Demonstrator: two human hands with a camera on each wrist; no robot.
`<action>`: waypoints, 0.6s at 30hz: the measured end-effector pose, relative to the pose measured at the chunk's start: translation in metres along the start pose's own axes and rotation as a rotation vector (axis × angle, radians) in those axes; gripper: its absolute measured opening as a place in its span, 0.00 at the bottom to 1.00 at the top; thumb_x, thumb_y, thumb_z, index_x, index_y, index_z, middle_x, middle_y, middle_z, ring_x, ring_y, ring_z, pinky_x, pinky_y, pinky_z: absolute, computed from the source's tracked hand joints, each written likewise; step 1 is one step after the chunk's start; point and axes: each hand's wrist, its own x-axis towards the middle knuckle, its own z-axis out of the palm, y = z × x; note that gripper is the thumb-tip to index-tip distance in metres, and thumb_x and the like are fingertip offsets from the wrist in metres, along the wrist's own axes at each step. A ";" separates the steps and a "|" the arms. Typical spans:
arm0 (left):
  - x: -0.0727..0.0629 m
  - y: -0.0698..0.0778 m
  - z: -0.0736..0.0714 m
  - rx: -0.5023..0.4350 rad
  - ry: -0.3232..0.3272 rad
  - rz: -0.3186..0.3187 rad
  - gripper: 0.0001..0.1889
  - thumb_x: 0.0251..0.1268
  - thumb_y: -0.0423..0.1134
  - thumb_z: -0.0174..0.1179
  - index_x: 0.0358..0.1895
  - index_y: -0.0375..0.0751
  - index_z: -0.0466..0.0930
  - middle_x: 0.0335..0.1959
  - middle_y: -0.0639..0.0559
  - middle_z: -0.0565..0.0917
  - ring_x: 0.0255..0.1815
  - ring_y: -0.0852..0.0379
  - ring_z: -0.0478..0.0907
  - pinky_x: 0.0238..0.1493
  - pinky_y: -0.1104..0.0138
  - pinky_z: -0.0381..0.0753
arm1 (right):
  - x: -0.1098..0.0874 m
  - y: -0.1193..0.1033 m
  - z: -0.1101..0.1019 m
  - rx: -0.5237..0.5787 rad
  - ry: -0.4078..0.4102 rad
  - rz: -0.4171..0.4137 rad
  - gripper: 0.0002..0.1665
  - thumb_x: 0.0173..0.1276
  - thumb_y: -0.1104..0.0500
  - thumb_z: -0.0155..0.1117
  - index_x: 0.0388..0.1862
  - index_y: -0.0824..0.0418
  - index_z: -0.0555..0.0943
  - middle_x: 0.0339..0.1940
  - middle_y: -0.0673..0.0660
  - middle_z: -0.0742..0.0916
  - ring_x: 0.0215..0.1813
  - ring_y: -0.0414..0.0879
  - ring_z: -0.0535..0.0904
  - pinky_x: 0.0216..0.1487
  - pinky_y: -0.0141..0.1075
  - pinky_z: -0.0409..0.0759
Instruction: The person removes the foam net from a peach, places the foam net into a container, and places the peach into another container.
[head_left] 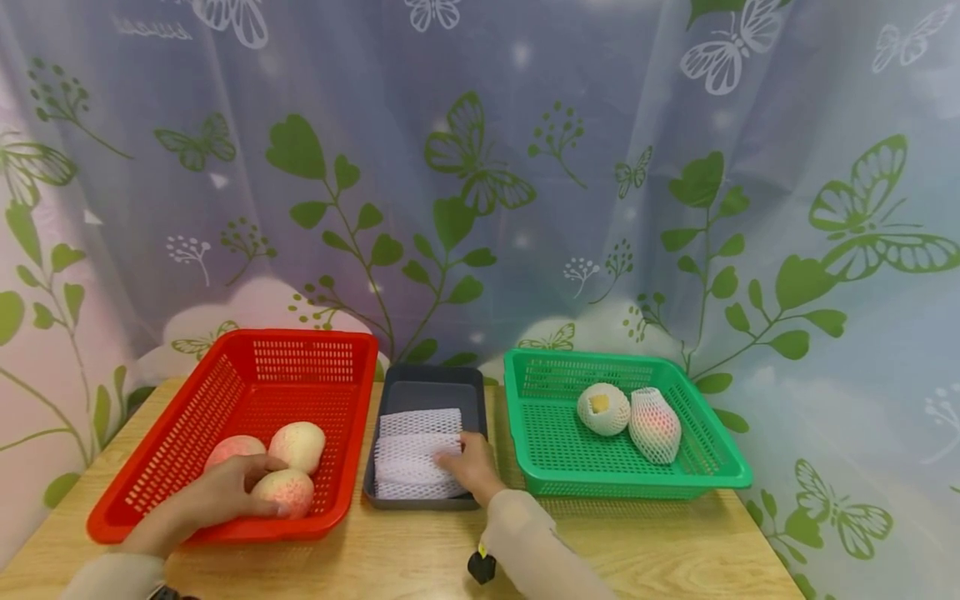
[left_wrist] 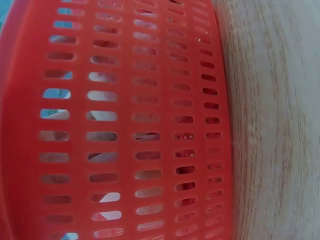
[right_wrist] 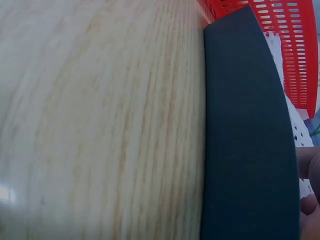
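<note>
In the head view, my left hand (head_left: pixel 225 493) reaches into the red basket (head_left: pixel 348 467) and grips the nearest peach (head_left: pixel 291 492), thumb in front and fingers behind. Two more peaches lie beyond it, a pale one (head_left: pixel 298 447) and a pinker one (head_left: pixel 236 447) partly covered by the hand. My right hand (head_left: pixel 474 468) is over the dark grey tray (head_left: pixel 435 375), its thumb and fingers pinching a white foam net sleeve (head_left: pixel 416 454) from the flat pile. The left wrist view shows mainly the basket's slotted wall (left_wrist: pixel 125 125); in the right wrist view fingertips (right_wrist: pixel 304 161) show past the tray's side.
To the right stands a green basket (head_left: pixel 547 429) holding two fruits in foam nets, one round (head_left: pixel 603 408) and one longer and pink (head_left: pixel 655 425). The wooden table (head_left: pixel 405 550) runs in front of the containers. A patterned curtain (head_left: pixel 480 275) hangs directly behind.
</note>
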 end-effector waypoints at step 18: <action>0.008 -0.009 -0.003 -0.141 -0.004 -0.161 0.36 0.56 0.48 0.69 0.61 0.25 0.70 0.52 0.37 0.81 0.51 0.48 0.77 0.54 0.51 0.78 | -0.001 -0.003 0.009 -0.209 0.103 -0.031 0.21 0.51 0.64 0.75 0.41 0.75 0.82 0.38 0.66 0.86 0.38 0.54 0.81 0.34 0.44 0.82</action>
